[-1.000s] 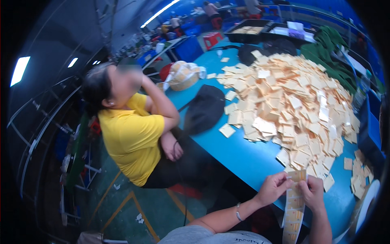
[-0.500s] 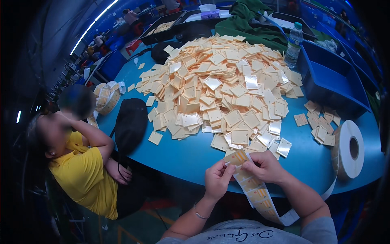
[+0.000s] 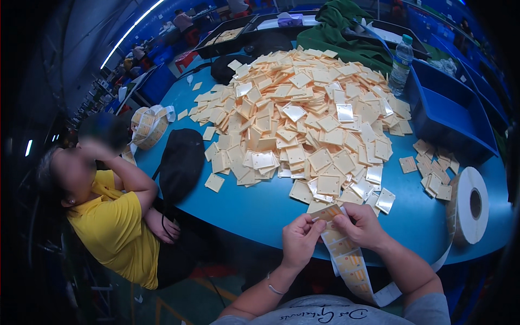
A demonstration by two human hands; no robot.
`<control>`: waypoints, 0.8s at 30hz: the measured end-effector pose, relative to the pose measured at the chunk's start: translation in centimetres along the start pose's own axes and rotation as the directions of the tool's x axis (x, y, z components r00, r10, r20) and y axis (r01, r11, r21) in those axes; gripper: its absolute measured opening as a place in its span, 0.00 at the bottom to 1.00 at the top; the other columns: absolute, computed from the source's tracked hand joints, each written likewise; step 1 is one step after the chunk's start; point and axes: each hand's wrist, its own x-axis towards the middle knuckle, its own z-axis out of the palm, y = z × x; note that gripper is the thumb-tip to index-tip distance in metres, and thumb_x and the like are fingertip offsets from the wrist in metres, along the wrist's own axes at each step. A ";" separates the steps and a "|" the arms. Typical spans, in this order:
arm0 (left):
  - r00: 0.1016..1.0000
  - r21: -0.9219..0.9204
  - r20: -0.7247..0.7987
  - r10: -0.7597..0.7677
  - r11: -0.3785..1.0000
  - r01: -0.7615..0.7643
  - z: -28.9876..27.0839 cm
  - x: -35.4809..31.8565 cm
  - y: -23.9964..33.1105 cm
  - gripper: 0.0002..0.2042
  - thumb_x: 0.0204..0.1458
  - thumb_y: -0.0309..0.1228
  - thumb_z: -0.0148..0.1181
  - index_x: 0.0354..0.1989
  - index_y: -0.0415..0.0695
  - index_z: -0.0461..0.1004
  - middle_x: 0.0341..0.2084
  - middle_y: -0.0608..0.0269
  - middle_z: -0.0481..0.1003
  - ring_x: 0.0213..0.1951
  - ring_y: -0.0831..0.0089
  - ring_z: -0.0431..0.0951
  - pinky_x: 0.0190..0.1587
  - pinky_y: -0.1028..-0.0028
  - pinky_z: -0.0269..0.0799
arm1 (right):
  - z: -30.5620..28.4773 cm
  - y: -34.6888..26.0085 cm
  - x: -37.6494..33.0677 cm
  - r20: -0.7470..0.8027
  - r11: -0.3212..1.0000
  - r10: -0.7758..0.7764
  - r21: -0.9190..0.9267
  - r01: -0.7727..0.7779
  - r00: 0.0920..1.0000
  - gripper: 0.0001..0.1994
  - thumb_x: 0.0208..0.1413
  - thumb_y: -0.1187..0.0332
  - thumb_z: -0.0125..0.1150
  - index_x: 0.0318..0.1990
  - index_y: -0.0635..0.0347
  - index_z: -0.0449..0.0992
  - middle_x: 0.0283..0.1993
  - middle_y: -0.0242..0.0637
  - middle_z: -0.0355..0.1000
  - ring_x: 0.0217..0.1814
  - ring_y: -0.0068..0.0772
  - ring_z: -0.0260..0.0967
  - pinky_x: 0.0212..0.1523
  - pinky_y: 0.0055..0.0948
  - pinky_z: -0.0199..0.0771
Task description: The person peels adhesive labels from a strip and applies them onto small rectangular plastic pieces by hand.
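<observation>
Over the table's front edge, both my hands are closed on the upper end of a strip of labels (image 3: 346, 261). The labels are tan with orange stripes and dots, on a pale backing. My left hand (image 3: 301, 242) pinches the left side of that end between thumb and fingers. Close beside it, my right hand (image 3: 364, 226) grips the right side, thumb on top. Below my hands the strip hangs toward my lap, curls, and runs right to a large white label roll (image 3: 467, 206) standing on edge. A big heap of cream square plates (image 3: 303, 114) lies just beyond my hands.
A smaller group of plates (image 3: 433, 170) lies right, near a blue bin (image 3: 452, 103) and a water bottle (image 3: 401, 65). A person in yellow (image 3: 116, 222) sits left, near a black cloth-like item (image 3: 181, 162) and another label roll (image 3: 149, 127). Green cloth (image 3: 341, 40) lies behind.
The whole view has shifted slightly, so the scene sits further right. The strip's upper end now looks flatter between my hands. My grip on it stays much the same.
</observation>
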 end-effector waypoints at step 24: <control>0.922 0.568 0.101 0.375 0.739 -0.363 -4.8 4.0 3.3 0.14 0.44 0.29 0.58 0.38 0.38 0.68 0.30 0.61 0.73 0.32 0.74 0.73 0.28 0.80 0.69 | -0.3 0.1 0.3 -0.113 0.966 0.119 0.241 -0.089 0.986 0.07 0.51 0.71 0.48 0.27 0.64 0.70 0.21 0.31 0.66 0.23 0.19 0.61 0.25 0.19 0.62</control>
